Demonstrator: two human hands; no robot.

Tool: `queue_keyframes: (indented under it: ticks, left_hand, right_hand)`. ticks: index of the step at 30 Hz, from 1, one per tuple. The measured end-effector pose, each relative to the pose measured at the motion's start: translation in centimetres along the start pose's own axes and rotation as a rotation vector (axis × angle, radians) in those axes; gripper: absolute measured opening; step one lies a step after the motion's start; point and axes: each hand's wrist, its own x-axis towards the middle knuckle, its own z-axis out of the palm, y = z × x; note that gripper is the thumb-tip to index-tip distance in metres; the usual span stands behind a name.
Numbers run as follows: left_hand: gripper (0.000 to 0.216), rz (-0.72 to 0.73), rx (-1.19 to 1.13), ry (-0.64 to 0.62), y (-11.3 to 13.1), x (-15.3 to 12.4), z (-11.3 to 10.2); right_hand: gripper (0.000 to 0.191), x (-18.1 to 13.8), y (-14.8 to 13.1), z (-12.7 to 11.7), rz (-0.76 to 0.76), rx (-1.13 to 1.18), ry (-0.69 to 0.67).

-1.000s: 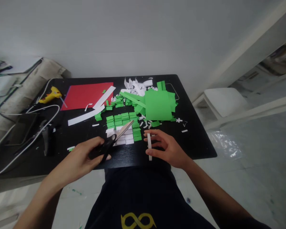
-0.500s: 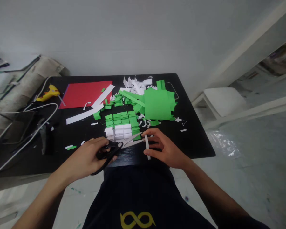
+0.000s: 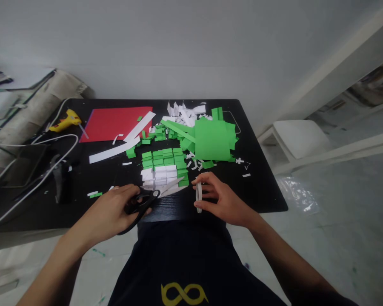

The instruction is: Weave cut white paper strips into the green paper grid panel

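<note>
My left hand (image 3: 119, 208) grips black-handled scissors (image 3: 155, 194), whose parted blades point right over the near edge of the laid-out paper pieces. Between the thumb and fingers of my right hand (image 3: 221, 197) is a narrow white paper strip (image 3: 198, 197), held upright, apart from the blade tips. Just beyond the scissors, folded green paper pieces (image 3: 168, 157) lie in rows, with folded white pieces (image 3: 164, 173) nearest me. A stack of green paper (image 3: 212, 140) lies behind my right hand, with small white scraps (image 3: 196, 163) beside it.
Red paper (image 3: 115, 125) lies at the back left under a long white strip (image 3: 123, 150). A yellow glue gun (image 3: 66, 120) and a white cable (image 3: 73, 146) are at the left. Crumpled white paper (image 3: 187, 112) is piled at the back. A white stool (image 3: 301, 138) stands right of the black table (image 3: 258, 182).
My left hand has drawn the scissors a little to the left, so the blade tips are now away from the white strip. My right hand still pinches the strip.
</note>
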Motion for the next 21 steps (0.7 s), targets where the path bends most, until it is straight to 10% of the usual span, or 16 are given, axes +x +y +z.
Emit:
queue_keyframes:
  ticks: [21]
  left_hand:
    - [0.031,0.077,-0.048,-0.132,1.3,2.0,0.1]
  right_hand:
    - [0.069,0.1,0.1,0.2,0.095,0.226,0.003]
